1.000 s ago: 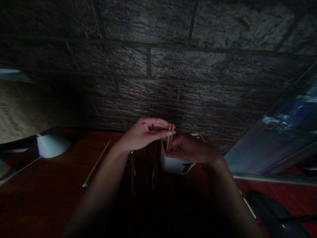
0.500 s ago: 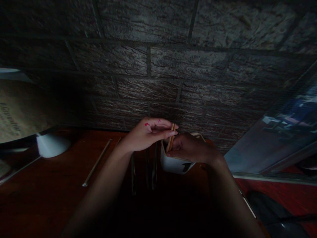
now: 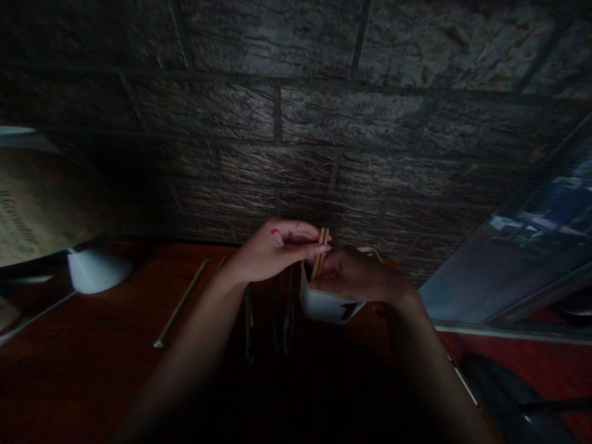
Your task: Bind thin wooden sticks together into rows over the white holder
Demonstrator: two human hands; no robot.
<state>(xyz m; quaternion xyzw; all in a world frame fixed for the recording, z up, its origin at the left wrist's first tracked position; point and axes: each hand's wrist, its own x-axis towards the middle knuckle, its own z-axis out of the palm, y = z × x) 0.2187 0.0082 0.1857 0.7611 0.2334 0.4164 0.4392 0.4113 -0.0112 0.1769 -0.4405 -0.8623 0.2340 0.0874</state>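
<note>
1. The left hand point(image 3: 277, 250) is slanting across from lower left, its thumb-and-finger grip pinching two slim, tan, wooden-looking sticks point(image 3: 318, 265) just below centre frame.
2. The right hand point(image 3: 354, 275) is curling over the rim; its fingertips are partly hidden, so I cannot tell its grip.
3. The white, round-cornered, dark-marked container point(image 3: 322, 305) is standing beneath, the sticks' lower ends slanting into its mouth.
4. Rough grey-brown brickwork point(image 3: 305, 114) is filling the upper frame.

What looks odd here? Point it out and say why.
Red marks show on the left hand, which pinches thin wooden sticks. They stand out against the bare skin; stain or injury, I cannot tell. No spill shows, though the picture is dark.
</note>
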